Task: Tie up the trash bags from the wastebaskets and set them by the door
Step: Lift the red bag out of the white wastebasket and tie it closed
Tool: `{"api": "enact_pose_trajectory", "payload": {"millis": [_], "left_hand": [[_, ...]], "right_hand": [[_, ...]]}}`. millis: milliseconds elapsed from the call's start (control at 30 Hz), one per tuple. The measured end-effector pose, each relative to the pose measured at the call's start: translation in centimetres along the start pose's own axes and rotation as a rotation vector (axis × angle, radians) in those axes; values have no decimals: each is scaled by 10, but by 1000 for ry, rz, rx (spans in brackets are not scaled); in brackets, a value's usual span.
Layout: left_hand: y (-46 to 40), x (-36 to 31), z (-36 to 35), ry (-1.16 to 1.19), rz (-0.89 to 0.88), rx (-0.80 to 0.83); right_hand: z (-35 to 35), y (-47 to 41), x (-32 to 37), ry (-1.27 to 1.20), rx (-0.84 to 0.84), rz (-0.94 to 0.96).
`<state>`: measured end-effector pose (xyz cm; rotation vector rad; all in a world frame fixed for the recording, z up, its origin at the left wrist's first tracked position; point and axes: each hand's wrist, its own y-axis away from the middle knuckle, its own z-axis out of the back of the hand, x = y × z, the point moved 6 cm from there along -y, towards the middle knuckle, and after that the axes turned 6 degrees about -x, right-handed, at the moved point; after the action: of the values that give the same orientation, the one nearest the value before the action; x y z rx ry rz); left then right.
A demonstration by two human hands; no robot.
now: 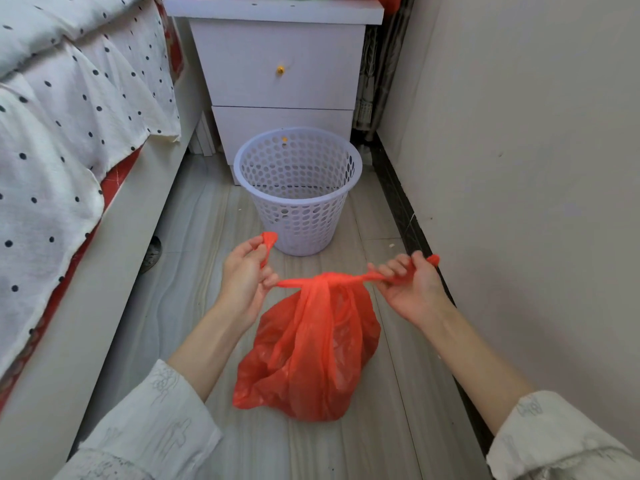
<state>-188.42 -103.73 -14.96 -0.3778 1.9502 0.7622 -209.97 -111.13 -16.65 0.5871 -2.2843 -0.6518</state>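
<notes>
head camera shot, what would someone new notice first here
The bright red trash bag stands out first, on the floor at centre, its top knotted and pulled taut between the left hand and the right hand. Just beyond it stands a white wastebasket with no bag in it, in front of a white nightstand, with a polka-dot bed at left.

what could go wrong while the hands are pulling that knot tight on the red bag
1. The red bag is thin plastic; the stretched handles gripped by the left hand and right hand could tear at the knot.
2. Only one knot shows, so it may loosen when carried.
3. The wastebasket now has no liner.
</notes>
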Motion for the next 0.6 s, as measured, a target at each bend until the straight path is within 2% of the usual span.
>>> {"api": "enact_pose_trajectory", "payload": {"millis": [100, 167, 300, 433, 600], "left_hand": [[-9, 2, 32, -241, -109, -134], [-14, 7, 52, -337, -138, -191], [-17, 14, 78, -702, -270, -234], [-13, 19, 97, -747, -277, -298], [-13, 28, 108, -780, -224, -298]], "right_hand": [[34, -5, 3, 97, -175, 0], [52, -10, 10, 284, -277, 89], [77, -10, 24, 533, -422, 218], [104, -6, 32, 639, -528, 253], [111, -2, 38, 724, -556, 251]]}}
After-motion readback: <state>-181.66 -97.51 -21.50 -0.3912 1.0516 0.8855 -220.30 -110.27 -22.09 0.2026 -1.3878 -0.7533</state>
